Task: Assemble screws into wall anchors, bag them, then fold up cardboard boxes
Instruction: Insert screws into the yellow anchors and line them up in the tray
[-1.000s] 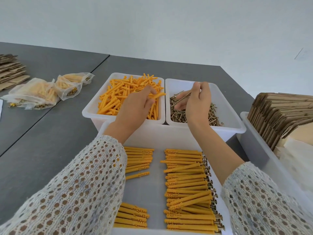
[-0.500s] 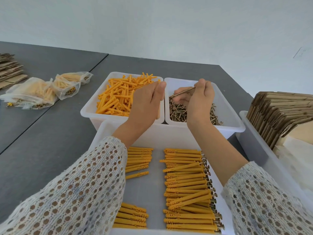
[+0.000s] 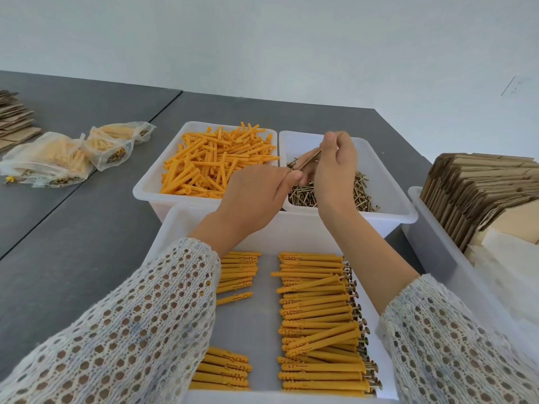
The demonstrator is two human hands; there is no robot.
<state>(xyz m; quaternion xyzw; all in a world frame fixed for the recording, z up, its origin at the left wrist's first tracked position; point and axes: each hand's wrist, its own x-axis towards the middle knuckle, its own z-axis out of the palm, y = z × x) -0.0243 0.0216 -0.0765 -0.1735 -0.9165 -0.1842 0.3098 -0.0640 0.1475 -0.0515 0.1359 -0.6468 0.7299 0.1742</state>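
Assembly step. Right hand pinches screw; left hand curled, anchor presumably hidden inside. Next: align tip with anchor mouth.

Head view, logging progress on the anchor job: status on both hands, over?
Right hand pinching a screw over the screw bin. Left hand curled at the screw's tip, anchor hidden if held. Nothing in the way.

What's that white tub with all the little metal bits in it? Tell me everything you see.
The white tub is a translucent plastic bin with a rolled rim, upright on the grey table, side by side with a matching tub of orange anchors. A loose heap of brass-coloured screws fills its bottom. The right hand hovers above it, pinching one screw.
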